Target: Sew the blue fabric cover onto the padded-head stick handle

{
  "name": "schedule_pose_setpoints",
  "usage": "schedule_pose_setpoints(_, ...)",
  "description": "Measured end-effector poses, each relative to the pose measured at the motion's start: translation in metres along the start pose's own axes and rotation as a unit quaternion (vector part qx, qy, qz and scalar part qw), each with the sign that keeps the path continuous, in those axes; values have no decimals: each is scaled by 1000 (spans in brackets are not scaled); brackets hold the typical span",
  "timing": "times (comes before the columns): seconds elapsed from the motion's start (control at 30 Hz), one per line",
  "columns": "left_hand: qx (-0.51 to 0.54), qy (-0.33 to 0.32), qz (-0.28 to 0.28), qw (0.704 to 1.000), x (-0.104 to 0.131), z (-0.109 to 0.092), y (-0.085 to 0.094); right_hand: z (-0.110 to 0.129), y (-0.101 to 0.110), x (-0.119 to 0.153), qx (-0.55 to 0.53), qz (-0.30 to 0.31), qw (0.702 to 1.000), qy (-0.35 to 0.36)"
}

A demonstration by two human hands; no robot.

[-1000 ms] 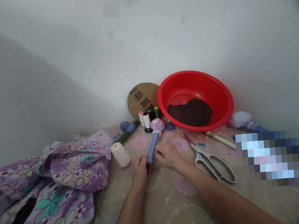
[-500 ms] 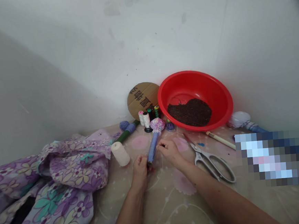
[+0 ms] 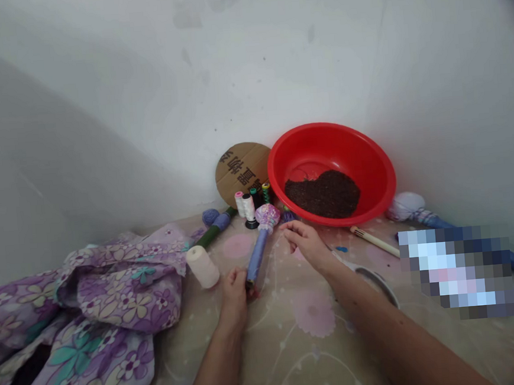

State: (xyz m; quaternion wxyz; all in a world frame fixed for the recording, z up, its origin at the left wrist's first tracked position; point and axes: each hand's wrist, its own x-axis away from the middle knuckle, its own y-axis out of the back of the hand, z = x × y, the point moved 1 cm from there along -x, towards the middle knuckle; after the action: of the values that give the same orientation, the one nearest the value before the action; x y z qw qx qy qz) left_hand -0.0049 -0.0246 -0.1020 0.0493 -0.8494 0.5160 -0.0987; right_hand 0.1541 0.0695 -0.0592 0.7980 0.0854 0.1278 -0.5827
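My left hand (image 3: 233, 289) grips the lower end of a blue-wrapped stick (image 3: 257, 256). At the stick's upper end sits a ball of pink-and-purple flowered cloth (image 3: 268, 215), gathered at its neck. My right hand (image 3: 305, 245) is to the right of the stick, clear of it, with thumb and fingertips pinched together. Whatever the pinch holds is too fine to make out. Just left of my left hand stands a cone of white thread (image 3: 203, 267). Under my right forearm lie scissors (image 3: 387, 288), partly covered.
A red basin (image 3: 323, 131) with dark grainy filling leans by the wall beside a cardboard disc (image 3: 241, 170). Several thread spools (image 3: 248, 206) stand before them. Flowered fabric (image 3: 117, 286) is heaped left. At right lie a pale stick (image 3: 376, 242) and a white-headed blue stick (image 3: 407, 205).
My right hand has moved away from the stick, up and to the right, now covering part of the scissors. My left hand keeps its grip on the lower end; the view has shifted slightly.
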Motion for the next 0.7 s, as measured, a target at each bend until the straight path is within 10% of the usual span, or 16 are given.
schedule_pose_setpoints(0.23, -33, -15, -7, 999, 1, -3, -1, 38, 6, 6, -76, -95, 988, 98)
schedule_pose_setpoints(0.7, -81, -35, 14, 996, 4, -4, 1, 37, -1, 12, 134, -46, 978, 152)
